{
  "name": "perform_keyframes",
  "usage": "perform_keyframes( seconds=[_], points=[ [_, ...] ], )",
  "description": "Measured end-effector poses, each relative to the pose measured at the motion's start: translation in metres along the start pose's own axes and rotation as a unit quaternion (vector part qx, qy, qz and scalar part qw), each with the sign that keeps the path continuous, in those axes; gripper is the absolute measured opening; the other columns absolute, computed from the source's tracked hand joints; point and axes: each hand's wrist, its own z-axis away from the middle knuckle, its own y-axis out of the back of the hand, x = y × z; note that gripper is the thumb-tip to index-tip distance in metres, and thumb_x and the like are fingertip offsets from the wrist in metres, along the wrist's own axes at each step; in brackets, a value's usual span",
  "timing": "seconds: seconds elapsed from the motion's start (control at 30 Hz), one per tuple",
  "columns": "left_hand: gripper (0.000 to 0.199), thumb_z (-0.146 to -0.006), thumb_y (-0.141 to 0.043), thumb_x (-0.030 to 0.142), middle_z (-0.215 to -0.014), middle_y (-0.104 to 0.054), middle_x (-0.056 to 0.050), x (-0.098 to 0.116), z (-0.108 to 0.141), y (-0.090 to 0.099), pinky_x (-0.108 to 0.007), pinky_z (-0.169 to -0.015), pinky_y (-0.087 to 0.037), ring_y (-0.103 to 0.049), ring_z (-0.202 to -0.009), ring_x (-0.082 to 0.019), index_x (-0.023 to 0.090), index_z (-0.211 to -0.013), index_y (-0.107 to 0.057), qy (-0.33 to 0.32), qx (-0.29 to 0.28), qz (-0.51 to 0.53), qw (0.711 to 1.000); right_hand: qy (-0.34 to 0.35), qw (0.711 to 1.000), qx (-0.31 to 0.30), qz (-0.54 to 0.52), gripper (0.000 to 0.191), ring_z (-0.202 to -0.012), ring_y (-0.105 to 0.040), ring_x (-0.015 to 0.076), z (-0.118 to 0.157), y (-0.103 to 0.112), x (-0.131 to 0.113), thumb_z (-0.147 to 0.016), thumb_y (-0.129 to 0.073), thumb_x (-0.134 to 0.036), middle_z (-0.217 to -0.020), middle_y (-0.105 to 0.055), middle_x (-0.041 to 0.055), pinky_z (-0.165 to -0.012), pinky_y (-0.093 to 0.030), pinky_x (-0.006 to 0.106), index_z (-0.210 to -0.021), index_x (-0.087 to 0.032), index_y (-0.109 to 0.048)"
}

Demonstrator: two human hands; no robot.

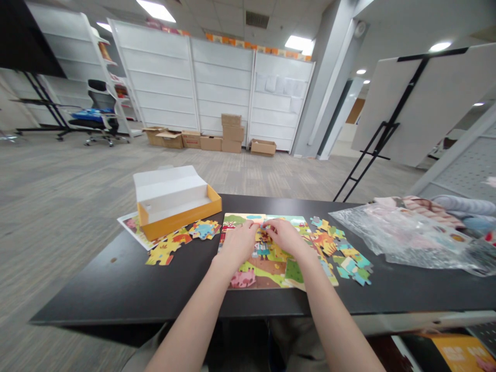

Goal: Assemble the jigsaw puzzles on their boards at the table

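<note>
A colourful jigsaw puzzle [269, 268] with a farm scene lies on the black table in front of me. Over its upper middle, my left hand [242, 242] and my right hand [285, 238] come together with fingertips bent down. A small puzzle piece seems pinched between them, mostly covered by the fingers. Below my right wrist a green puzzle piece [293, 272] rests on the picture. Loose puzzle pieces [351, 258] are scattered to the right of the puzzle, and joined yellow pieces [167, 249] lie to the left.
An open yellow box [182, 214] stands at the table's back left, on a printed sheet [134, 227]. Clear plastic bags [406, 235] with soft rolled fabrics cover the right side. The black table [155, 294] ends just before my lap. Cardboard boxes [232, 133] stand by the far shelves.
</note>
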Motion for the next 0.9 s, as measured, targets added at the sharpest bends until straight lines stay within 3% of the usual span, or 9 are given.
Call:
perform_keyframes(
  seconds=[0.13,0.37,0.6,0.73,0.9],
  points=[
    [0.038,-0.098,-0.042,0.016,-0.13,-0.06,-0.012,0.0,0.0,-0.001,-0.035,-0.079,-0.055,-0.068,-0.102,-0.025,0.024,-0.133,-0.055,0.0,-0.001,-0.001,1.0,0.011,1.0,-0.009,-0.002,0.028,-0.105,-0.067,0.0226,0.0,0.001,-0.001,-0.095,-0.054,-0.021,-0.114,-0.075,0.0095,-0.094,-0.046,0.03,-0.114,-0.021,-0.075],
    [0.041,-0.096,-0.042,0.015,-0.131,-0.059,-0.013,0.001,0.002,0.0,-0.037,-0.079,-0.055,-0.068,-0.101,-0.026,0.023,-0.134,-0.055,0.001,0.005,-0.008,1.0,-0.005,1.0,-0.012,-0.013,0.026,-0.086,-0.068,0.0194,0.0,0.003,-0.004,-0.093,-0.056,-0.023,-0.106,-0.077,0.007,-0.08,-0.047,0.027,-0.109,-0.022,-0.077],
    [0.042,-0.096,-0.041,0.015,-0.132,-0.058,-0.014,0.004,0.004,0.006,-0.039,-0.082,-0.055,-0.067,-0.104,-0.028,0.023,-0.135,-0.054,0.006,-0.008,0.002,1.0,-0.017,1.0,-0.005,-0.021,0.029,-0.086,-0.069,0.0199,0.0,0.002,-0.005,-0.092,-0.055,-0.019,-0.107,-0.078,0.0078,-0.082,-0.047,0.028,-0.111,-0.02,-0.077],
    [0.041,-0.099,-0.039,0.023,-0.134,-0.058,-0.013,0.005,0.005,0.01,-0.04,-0.084,-0.054,-0.066,-0.105,-0.027,0.023,-0.137,-0.053,0.011,-0.012,0.027,0.999,-0.005,1.0,-0.012,-0.011,0.03,-0.084,-0.069,0.0203,-0.002,0.001,-0.005,-0.091,-0.054,-0.018,-0.103,-0.078,0.0077,-0.08,-0.047,0.028,-0.109,-0.02,-0.078],
    [0.045,-0.098,-0.047,0.045,-0.131,-0.06,-0.013,0.008,0.005,0.008,-0.041,-0.087,-0.054,-0.065,-0.108,-0.03,0.022,-0.136,-0.055,0.01,0.007,0.032,0.999,-0.014,0.999,-0.026,0.011,0.03,-0.085,-0.067,0.0197,-0.001,0.003,-0.008,-0.091,-0.053,-0.017,-0.1,-0.076,0.0077,-0.077,-0.045,0.027,-0.106,-0.021,-0.079]
  ],
)
